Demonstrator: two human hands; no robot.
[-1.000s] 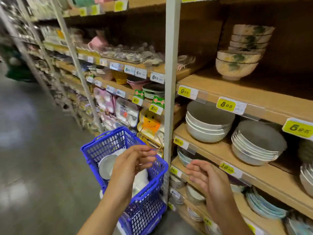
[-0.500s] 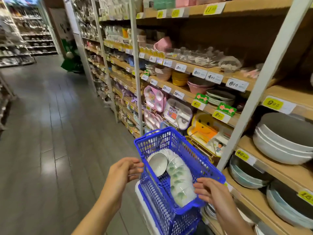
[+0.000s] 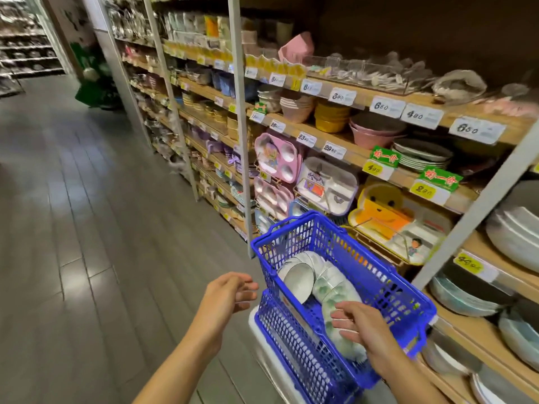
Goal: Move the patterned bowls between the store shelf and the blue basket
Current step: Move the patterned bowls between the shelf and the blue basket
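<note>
Patterned bowls (image 3: 335,293) lie nested inside blue basket (image 3: 379,275); your right hand (image 3: 360,328) reaches in open, left hand (image 3: 226,295) open, empty; none lifted yet.

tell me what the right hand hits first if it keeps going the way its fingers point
Most likely the stack of green-patterned bowls lying on its side in the blue basket. The right hand is over the basket with its fingers aimed at that stack; whether they already touch is unclear.
</note>
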